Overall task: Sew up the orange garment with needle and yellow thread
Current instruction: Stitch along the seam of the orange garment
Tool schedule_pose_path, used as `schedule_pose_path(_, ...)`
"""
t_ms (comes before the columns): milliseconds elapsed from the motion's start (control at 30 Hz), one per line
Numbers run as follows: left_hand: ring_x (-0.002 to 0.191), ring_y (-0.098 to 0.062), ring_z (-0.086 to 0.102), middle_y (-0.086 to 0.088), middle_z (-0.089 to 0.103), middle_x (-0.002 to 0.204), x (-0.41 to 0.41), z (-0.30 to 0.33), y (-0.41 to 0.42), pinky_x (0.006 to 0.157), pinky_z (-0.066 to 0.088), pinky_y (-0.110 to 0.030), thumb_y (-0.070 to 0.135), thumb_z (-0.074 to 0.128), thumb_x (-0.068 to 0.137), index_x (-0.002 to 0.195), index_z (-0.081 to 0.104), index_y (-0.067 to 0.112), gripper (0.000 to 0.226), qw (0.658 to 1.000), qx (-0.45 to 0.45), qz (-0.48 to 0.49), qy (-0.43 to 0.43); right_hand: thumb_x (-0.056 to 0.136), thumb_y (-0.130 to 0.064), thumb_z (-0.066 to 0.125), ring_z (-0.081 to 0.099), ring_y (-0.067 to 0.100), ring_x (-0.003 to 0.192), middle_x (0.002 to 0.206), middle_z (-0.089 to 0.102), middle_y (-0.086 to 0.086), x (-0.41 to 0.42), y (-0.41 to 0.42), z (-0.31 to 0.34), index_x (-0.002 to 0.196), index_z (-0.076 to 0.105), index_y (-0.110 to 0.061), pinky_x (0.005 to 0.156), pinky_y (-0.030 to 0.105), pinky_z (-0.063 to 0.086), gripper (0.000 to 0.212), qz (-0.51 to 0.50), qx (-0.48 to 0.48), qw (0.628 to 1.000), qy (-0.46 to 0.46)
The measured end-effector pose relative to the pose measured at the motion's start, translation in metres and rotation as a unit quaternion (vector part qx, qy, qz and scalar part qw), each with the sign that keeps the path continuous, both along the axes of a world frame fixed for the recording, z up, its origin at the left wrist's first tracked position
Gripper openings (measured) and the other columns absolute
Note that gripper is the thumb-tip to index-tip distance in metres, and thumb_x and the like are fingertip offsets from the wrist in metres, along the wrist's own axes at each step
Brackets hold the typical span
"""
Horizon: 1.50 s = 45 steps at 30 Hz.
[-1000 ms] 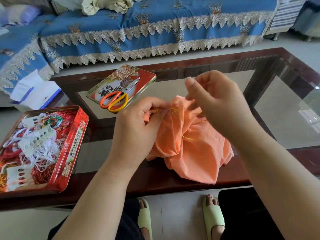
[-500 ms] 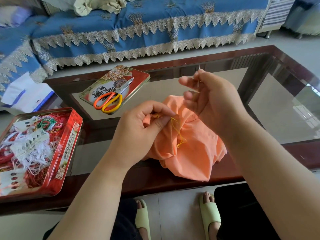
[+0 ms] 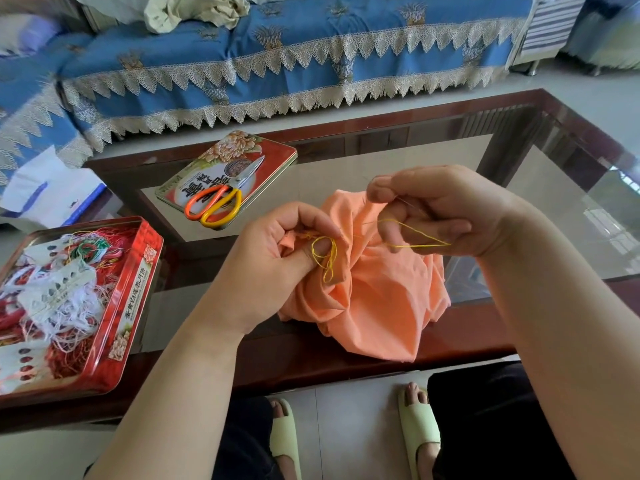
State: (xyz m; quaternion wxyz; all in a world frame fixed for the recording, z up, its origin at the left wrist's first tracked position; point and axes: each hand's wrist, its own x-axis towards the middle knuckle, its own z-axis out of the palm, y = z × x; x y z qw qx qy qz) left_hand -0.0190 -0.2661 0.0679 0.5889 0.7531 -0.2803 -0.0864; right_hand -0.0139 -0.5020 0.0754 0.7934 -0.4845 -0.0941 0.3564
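**Q:** Where is the cloth, and who has hold of it?

**A:** The orange garment (image 3: 374, 299) lies bunched on the near edge of a glass-topped table (image 3: 398, 150), one fold hanging over the dark wooden rim. The person's left hand (image 3: 277, 258) pinches a fold of it at the upper left, thumb and fingers curled round the fabric.

**Q:** And the thread?

**A:** The yellow thread (image 3: 412, 244) loops loosely over the left thumb, then runs rightward to the right hand (image 3: 446, 213). That hand is raised just above the garment with its fingers curled, pinching a thin needle (image 3: 410, 205) between thumb and forefinger — only a faint silver sliver of it shows. A length of thread crosses under the bent fingers.

**Q:** What else is on the table?

**A:** Behind the left hand sits a red tin lid (image 3: 273, 157) with a flower design, and on it a pair of scissors (image 3: 221, 199) with orange and yellow handles. Further left — at the table's corner — an open red tin (image 3: 138, 289) holds tangled white, red and green threads. Beyond the table stands a sofa (image 3: 311, 64) under a blue cover edged in cream lace. Below the table, two feet in pale green slippers (image 3: 419, 427) rest on the tiled floor.
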Motion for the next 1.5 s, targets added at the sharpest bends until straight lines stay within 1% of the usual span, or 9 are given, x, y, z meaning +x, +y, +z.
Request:
schedule_pose_path(100, 0.086, -0.01, 0.069, 0.011, 0.071, 0.085, 0.0, 0.0, -0.001, 0.076, 0.054, -0.022, 0.019, 0.068, 0.085, 0.089, 0.068, 0.031, 0.012, 1.0, -0.001, -0.001, 0.013, 0.101, -0.017, 0.033, 0.032, 0.004, 0.025, 0.079, 0.07, 0.022, 0.001, -0.005, 0.001, 0.084, 0.043, -0.011, 0.029, 0.01, 0.024, 0.021, 0.017, 0.051, 0.998, 0.036)
schedule_pose_path(233, 0.09, -0.015, 0.069, 0.008, 0.072, 0.089, 0.003, -0.002, 0.002, 0.078, 0.053, -0.026, 0.02, 0.064, 0.083, 0.087, 0.07, 0.037, 0.019, 1.0, -0.01, 0.002, 0.02, 0.1, -0.015, 0.037, 0.026, 0.004, 0.025, 0.073, 0.058, 0.023, -0.003, -0.006, -0.003, 0.071, 0.05, -0.012, 0.033, 0.01, 0.021, 0.032, -0.044, -0.218, 0.973, -0.068)
schedule_pose_path(433, 0.088, -0.017, 0.069, 0.002, 0.073, 0.088, 0.003, -0.001, 0.003, 0.078, 0.054, -0.028, 0.016, 0.065, 0.083, 0.088, 0.072, 0.031, 0.017, 0.999, -0.022, -0.02, 0.037, 0.098, -0.022, 0.043, 0.024, 0.006, 0.028, 0.045, 0.051, -0.003, 0.005, -0.017, -0.003, 0.086, 0.048, -0.015, 0.03, 0.011, 0.025, 0.014, 0.038, 0.088, 0.995, -0.016)
schedule_pose_path(533, 0.09, -0.024, 0.068, -0.006, 0.073, 0.089, 0.004, -0.002, 0.006, 0.082, 0.054, -0.035, 0.016, 0.067, 0.083, 0.086, 0.072, 0.029, 0.014, 0.998, -0.031, -0.036, 0.049, 0.093, -0.019, 0.037, 0.016, 0.005, 0.028, 0.041, 0.027, -0.011, 0.009, -0.015, -0.005, 0.08, 0.046, -0.019, 0.028, 0.01, 0.021, 0.016, -0.139, 0.08, 0.987, -0.003)
schedule_pose_path(733, 0.093, -0.029, 0.067, -0.013, 0.07, 0.094, 0.004, 0.0, 0.005, 0.085, 0.055, -0.038, 0.023, 0.068, 0.083, 0.091, 0.069, 0.03, 0.01, 0.995, -0.047, -0.06, 0.071, 0.083, -0.007, 0.041, 0.025, 0.005, 0.034, 0.051, 0.036, -0.008, 0.024, -0.018, -0.022, 0.071, 0.042, -0.016, 0.034, 0.014, 0.019, 0.016, -0.378, 0.225, 0.895, 0.074)
schedule_pose_path(900, 0.091, -0.023, 0.07, -0.008, 0.072, 0.091, 0.001, 0.004, 0.003, 0.079, 0.054, -0.028, 0.024, 0.07, 0.082, 0.094, 0.065, 0.03, 0.015, 0.992, -0.048, -0.077, 0.085, 0.095, -0.009, 0.034, 0.024, 0.004, 0.034, 0.064, 0.051, -0.005, 0.028, -0.022, -0.024, 0.072, 0.043, -0.014, 0.035, 0.015, 0.019, 0.025, -0.431, 0.238, 0.869, 0.055)
schedule_pose_path(1100, 0.092, -0.022, 0.071, -0.008, 0.072, 0.093, 0.001, 0.004, 0.004, 0.079, 0.053, -0.027, 0.021, 0.069, 0.083, 0.098, 0.061, 0.029, 0.018, 0.992, -0.037, -0.079, 0.093, 0.074, -0.005, 0.045, 0.023, 0.004, 0.034, 0.074, 0.064, -0.001, 0.025, -0.027, -0.021, 0.069, 0.044, -0.015, 0.036, 0.014, 0.018, 0.011, -0.474, 0.243, 0.846, 0.037)
schedule_pose_path(1300, 0.09, -0.019, 0.071, -0.002, 0.074, 0.089, 0.0, 0.007, 0.005, 0.078, 0.053, -0.023, 0.023, 0.069, 0.081, 0.102, 0.06, 0.02, 0.023, 0.992, -0.016, -0.08, 0.095, 0.073, -0.003, 0.044, 0.023, 0.004, 0.036, 0.076, 0.066, 0.0, 0.024, -0.03, -0.023, 0.067, 0.043, -0.015, 0.038, 0.014, 0.018, 0.013, -0.492, 0.237, 0.837, 0.042)
schedule_pose_path(1500, 0.085, -0.012, 0.07, 0.002, 0.074, 0.082, -0.001, 0.01, 0.007, 0.074, 0.052, -0.018, 0.017, 0.065, 0.077, 0.091, 0.067, 0.016, 0.014, 0.992, -0.005, -0.074, 0.106, 0.095, -0.006, 0.032, 0.025, 0.005, 0.036, 0.078, 0.067, 0.003, 0.027, -0.028, -0.027, 0.071, 0.04, -0.016, 0.037, 0.015, 0.022, 0.028, -0.507, 0.211, 0.832, 0.072)
